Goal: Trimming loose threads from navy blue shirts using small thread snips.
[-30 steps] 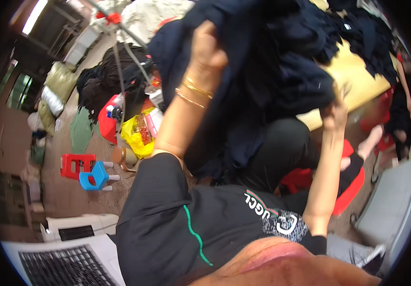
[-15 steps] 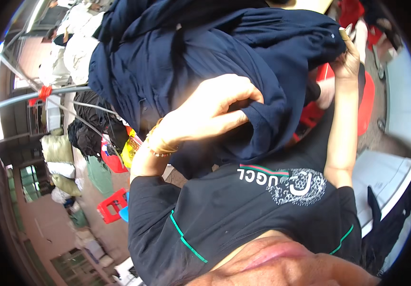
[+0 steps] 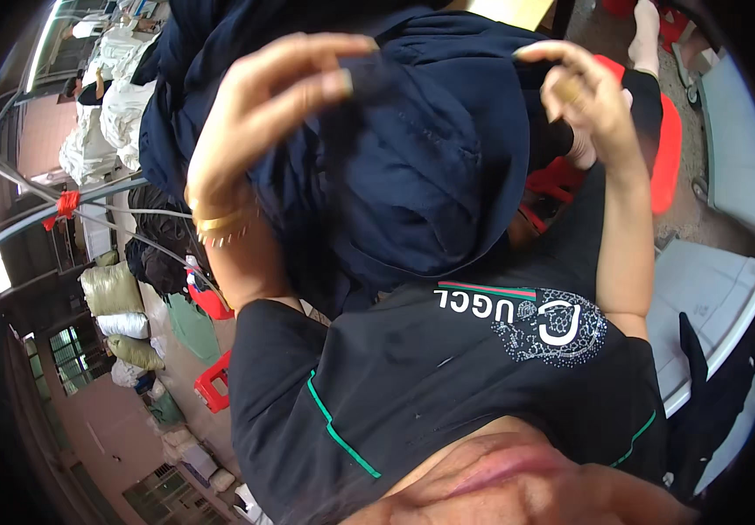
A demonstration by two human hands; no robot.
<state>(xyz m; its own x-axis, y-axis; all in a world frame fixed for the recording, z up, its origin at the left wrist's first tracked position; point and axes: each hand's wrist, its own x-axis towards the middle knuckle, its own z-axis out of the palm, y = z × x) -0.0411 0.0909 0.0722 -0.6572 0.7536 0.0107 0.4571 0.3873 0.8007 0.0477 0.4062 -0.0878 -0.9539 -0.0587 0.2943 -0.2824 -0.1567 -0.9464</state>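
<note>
A dark navy cloth garment [image 3: 421, 166] lies bunched over my lap, its rounded hem hanging toward my body. Over its left part is my left hand [image 3: 277, 101], wearing bracelets, with thumb and fingers spread apart and nothing visible between them. The fingertips are slightly blurred, close above the folds. At the garment's right edge hovers my right hand [image 3: 583, 96]. Its index finger reaches toward the cloth while the other fingers bend loosely, and no cloth shows in its grasp. More navy folds [image 3: 211, 52] pile up at the far left.
Under me is a red plastic stool [image 3: 668, 157]. A grey metal tube with red tape [image 3: 67, 205] crosses at the left. Dark cloth heaps [image 3: 167, 232] and another red stool [image 3: 213, 382] stand on the left floor. Whitish panels [image 3: 710, 306] are at the right; a pale tabletop [image 3: 509, 10] lies ahead.
My left hand has let go of the gathered cloth and moved up and left. My right hand has released the garment's right corner and come inward. The cloth has dropped flatter.
</note>
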